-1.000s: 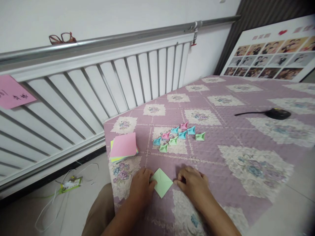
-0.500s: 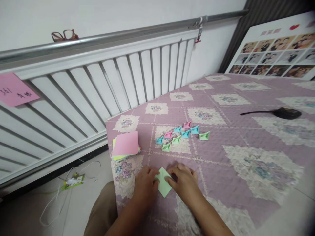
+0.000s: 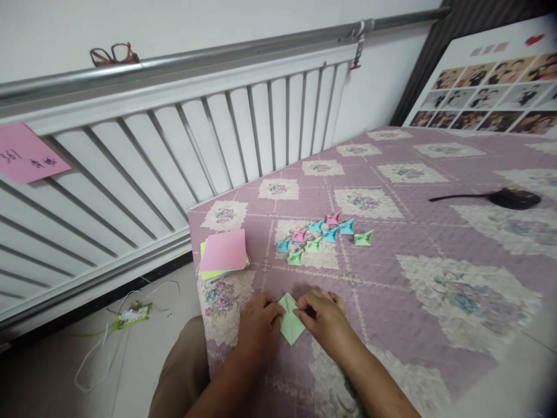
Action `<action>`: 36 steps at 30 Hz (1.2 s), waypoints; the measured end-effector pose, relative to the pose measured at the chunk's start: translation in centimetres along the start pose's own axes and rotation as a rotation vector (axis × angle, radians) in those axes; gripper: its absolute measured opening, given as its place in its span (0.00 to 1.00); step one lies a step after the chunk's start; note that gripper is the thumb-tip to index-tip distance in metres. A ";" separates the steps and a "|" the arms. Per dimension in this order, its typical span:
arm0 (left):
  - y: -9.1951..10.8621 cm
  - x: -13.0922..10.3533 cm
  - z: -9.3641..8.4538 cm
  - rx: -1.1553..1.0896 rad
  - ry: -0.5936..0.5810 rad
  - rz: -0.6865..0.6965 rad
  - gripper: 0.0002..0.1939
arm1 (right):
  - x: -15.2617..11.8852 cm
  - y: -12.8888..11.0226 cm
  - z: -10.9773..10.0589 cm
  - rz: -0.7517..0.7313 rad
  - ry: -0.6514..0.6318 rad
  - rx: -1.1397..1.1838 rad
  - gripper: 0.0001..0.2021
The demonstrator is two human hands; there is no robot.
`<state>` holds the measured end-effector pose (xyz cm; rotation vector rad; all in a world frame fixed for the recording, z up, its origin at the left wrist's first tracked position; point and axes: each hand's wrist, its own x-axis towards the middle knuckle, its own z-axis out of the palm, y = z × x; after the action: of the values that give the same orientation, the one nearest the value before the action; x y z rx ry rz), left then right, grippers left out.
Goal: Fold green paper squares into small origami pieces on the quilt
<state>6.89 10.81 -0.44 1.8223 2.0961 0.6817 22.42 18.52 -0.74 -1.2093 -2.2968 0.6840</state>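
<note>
A small green paper, folded to a diamond shape, lies on the patterned tablecloth between my hands. My left hand pinches its left corner with closed fingers. On the opposite side my right hand has thumb and fingers pressed together at the right edge of the paper. Beyond my hands stand several small folded paper shapes: blue ones, pink ones and green ones. To the left lies a stack of square papers with a pink sheet on top.
A white radiator runs along the table's far left edge, with glasses above its pipe. A black object lies at the right. A photo board stands at the back right. A power strip is on the floor.
The view has shifted slightly. My right hand's fingertips have come a little further up along the green paper's right edge; my left hand still holds the other side.
</note>
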 end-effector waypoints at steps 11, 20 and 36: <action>-0.1 0.2 -0.5 0.030 -0.042 0.037 0.11 | -0.1 0.6 -0.8 -0.119 -0.114 -0.071 0.06; 0.2 2.1 -0.8 0.082 -0.199 0.158 0.05 | -0.1 0.5 -1.4 -0.167 -0.122 -0.102 0.05; 0.2 0.3 0.6 0.297 -0.026 0.345 0.06 | -0.8 1.2 -1.5 -0.268 -0.137 -0.118 0.07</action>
<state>7.36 11.22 -0.84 2.3759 1.9690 0.4328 24.45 18.80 -0.44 -0.9026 -2.5830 0.5552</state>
